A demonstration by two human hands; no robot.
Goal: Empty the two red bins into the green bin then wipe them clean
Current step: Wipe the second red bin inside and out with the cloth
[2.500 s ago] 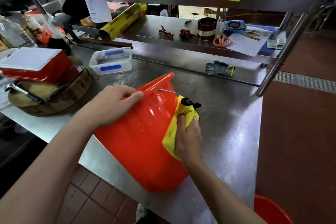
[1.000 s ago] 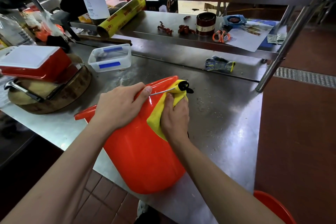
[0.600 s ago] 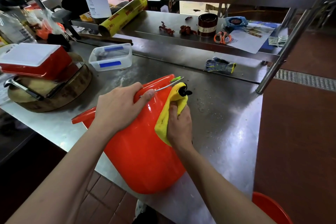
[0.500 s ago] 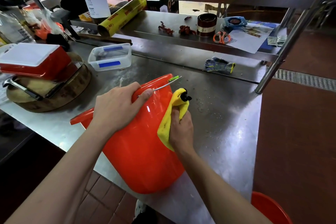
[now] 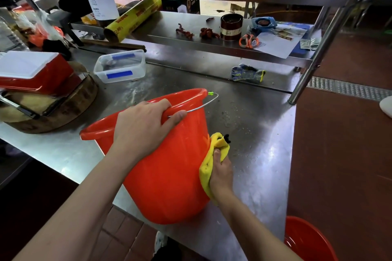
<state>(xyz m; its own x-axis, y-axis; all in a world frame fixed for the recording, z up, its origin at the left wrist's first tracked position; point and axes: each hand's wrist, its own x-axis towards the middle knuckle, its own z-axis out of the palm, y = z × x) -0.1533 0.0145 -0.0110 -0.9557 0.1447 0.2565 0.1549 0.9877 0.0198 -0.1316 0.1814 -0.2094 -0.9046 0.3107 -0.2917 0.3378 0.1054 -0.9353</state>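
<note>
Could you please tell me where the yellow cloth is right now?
In the head view, the yellow cloth is pressed by the right hand against the right outer wall of the red bin on the steel table.

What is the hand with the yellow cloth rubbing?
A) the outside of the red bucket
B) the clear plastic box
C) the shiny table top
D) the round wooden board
A: the right hand presses the yellow cloth against the outer wall of the red bucket, while the left hand holds the bucket's rim.
</note>
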